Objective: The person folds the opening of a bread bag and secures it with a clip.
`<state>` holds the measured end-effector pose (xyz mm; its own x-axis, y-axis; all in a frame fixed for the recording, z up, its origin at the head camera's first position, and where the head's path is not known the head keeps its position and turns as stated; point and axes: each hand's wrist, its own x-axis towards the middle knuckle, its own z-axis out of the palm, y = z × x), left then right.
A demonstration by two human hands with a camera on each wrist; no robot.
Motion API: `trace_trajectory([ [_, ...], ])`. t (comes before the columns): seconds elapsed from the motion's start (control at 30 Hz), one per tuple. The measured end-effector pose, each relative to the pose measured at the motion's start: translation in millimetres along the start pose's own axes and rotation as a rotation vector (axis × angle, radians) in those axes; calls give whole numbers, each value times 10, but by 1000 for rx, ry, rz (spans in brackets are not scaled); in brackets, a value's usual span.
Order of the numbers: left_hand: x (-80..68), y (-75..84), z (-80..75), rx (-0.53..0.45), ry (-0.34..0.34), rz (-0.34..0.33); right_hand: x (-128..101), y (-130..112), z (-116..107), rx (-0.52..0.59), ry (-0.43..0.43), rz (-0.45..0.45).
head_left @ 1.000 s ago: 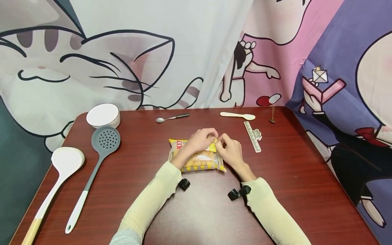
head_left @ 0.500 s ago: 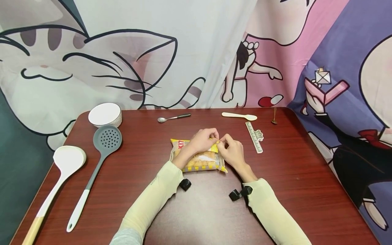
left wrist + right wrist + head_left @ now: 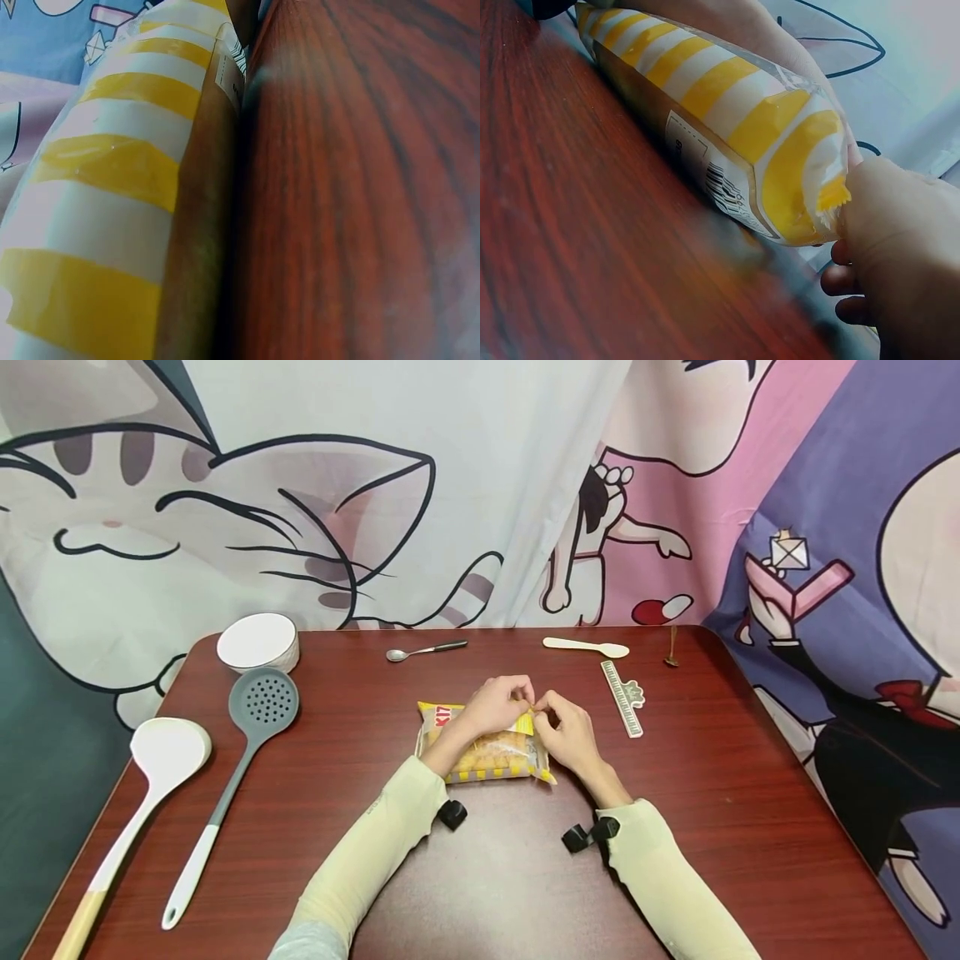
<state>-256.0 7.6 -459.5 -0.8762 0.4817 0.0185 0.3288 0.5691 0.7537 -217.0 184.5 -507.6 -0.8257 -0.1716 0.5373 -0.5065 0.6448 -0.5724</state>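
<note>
A: What is the biggest thing in front of the person?

B: The dark red wooden table [image 3: 750, 793]. On its left side lie a white ladle [image 3: 142, 793] and a grey slotted spoon [image 3: 240, 752], side by side, and a white bowl [image 3: 257, 642] stands at the far left corner.

A: And where is the snack packet?

B: The yellow-striped snack packet [image 3: 480, 752] lies flat on the table, near the middle, just in front of the person. In the right wrist view its side with the barcode rests against the wood.

A: How do the hands hold it?

B: Both hands meet at the far right corner of the packet. The left hand [image 3: 491, 703] lies across the top of the packet, and its fingertips pinch the upper edge. The right hand [image 3: 567, 731] stands just beside the packet, at its right end, with fingers curled, and pinches the same edge, close against the left fingers. So most of the packet is under and behind the left hand, and only the corner is between the fingers.

A: What are the smaller things?

B: Along the far edge lie a metal spoon [image 3: 423, 650] and a pale wooden spoon [image 3: 587, 647]. A small ruler [image 3: 622, 697] lies near the right hand, not touching it.
</note>
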Motion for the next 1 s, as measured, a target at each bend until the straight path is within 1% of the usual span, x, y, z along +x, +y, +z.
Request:
trace_trajectory([
  [0.07, -2, -6, 0, -10, 2, -7, 2, 2, 4, -25, -2, -47],
  [0.13, -7, -13, 2, -23, 5, -13, 0, 6, 10, -47, -7, -72],
  [0.23, -16, -13, 5, -40, 12, -27, -5, 4, 13, -43, -19, -57],
  [0.3, -23, -8, 7, -46, 14, -35, -5, -3, 13, -7, -27, -14],
  [0.53, -19, -12, 19, -42, 27, -42, 28, -33, 10, 225, -61, 219],
  [0.6, -15, -18, 22, -47, 32, -36, 41, -48, 0, 259, -77, 273],
  [0.67, -13, -25, 24, -64, 43, -29, 57, -63, -15, 242, -99, 313],
  [0.7, -14, -28, 23, -73, 51, -28, 63, -73, -24, 216, -113, 327],
  [0.8, -17, -30, 15, -105, 71, -23, 73, -80, -38, 64, -159, 333],
  [0.87, -20, -24, 2, -118, 80, -26, 77, -78, -41, -2, -186, 327],
  [0.93, -23, -12, -6, -121, 78, -36, 69, -72, -44, -19, -204, 322],
  [1.0, -26, -3, -3, -124, 63, -58, 49, -54, -44, -3, -210, 318],
])
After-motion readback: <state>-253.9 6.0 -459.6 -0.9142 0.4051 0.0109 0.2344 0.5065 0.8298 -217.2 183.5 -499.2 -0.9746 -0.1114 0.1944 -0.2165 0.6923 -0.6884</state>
